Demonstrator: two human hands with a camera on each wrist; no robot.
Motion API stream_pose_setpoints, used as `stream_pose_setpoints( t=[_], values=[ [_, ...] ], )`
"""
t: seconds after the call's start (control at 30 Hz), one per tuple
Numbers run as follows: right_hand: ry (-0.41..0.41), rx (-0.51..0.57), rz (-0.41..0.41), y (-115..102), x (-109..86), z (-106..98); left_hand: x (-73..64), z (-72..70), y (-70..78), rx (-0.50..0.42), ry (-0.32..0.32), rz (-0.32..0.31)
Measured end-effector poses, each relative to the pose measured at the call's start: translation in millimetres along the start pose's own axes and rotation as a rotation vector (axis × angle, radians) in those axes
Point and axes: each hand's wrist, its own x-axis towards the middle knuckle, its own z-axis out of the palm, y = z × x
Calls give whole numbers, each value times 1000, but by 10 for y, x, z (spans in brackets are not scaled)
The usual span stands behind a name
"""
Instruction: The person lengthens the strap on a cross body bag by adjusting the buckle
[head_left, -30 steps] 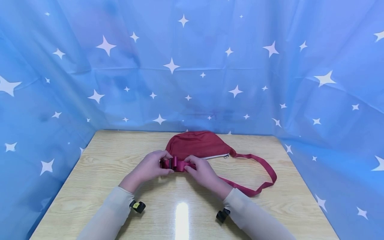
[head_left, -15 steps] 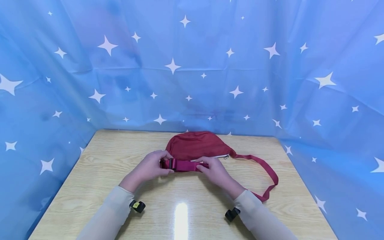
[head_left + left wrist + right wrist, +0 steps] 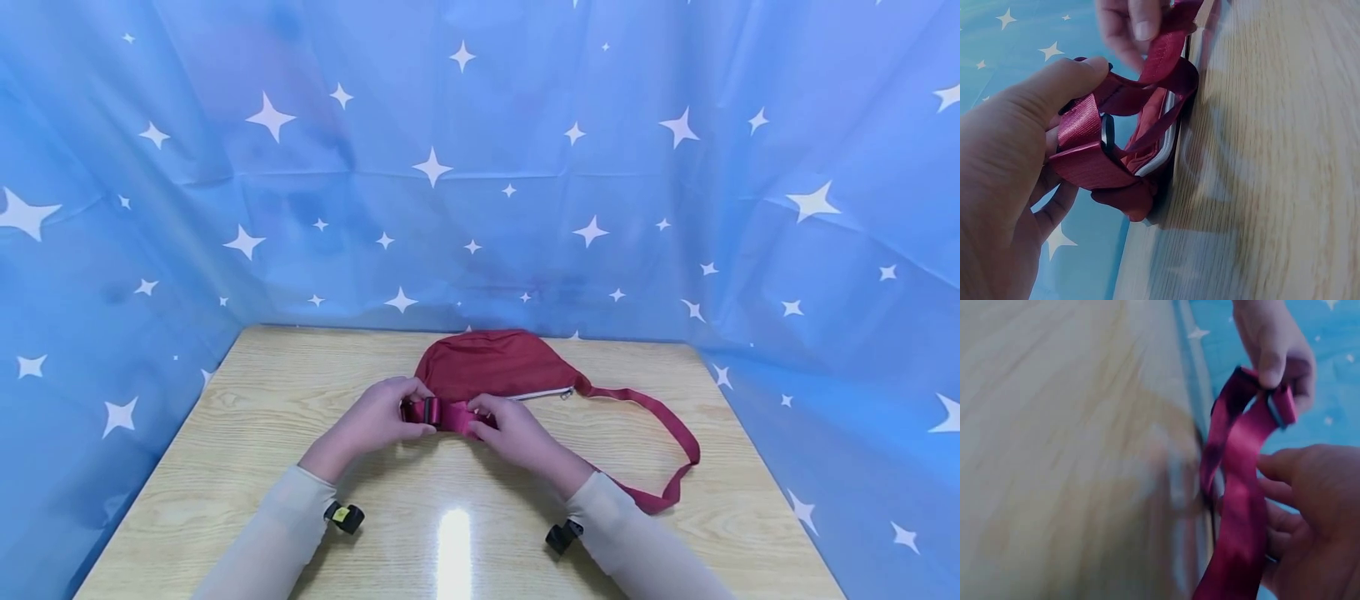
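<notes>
A dark red waist bag (image 3: 495, 362) lies on the table, its pale zip facing me. My left hand (image 3: 371, 421) pinches the strap at its black slider buckle (image 3: 431, 411); in the left wrist view the webbing loops through this buckle (image 3: 1107, 131) beneath the thumb. Just to the right, my right hand (image 3: 517, 429) holds the red strap (image 3: 1244, 487) between thumb and fingers. Between the hands the strap is bent into a slack loop, clearest in the left wrist view. Fingers hide part of the buckle.
The strap's remaining length (image 3: 678, 437) curves out to the right over the wooden table (image 3: 225, 500) and back to the bag's right end. A blue curtain with white stars (image 3: 480, 167) stands behind the table and along its sides.
My right hand slid right along the strap, drawing it straight, then came back left, and the strap between the hands has buckled. My left hand stayed at the slider.
</notes>
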Motion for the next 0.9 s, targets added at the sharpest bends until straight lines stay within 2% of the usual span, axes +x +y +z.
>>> stream_pose_setpoints(
  t=[0.23,0.4,0.53,0.63,0.9],
  values=[
    [-13,-9,29,-187,146,137,-1,1,1,-13,9,8],
    [25,0,52,-209,142,126,2,0,-6,-8,5,10],
    [38,38,27,-165,108,41,-7,-13,-13,-3,4,13],
    [30,36,-2,-90,75,-36,-10,-13,-27,5,2,21],
    [-13,14,-10,76,44,-135,-4,12,-28,8,-5,57]
  ],
)
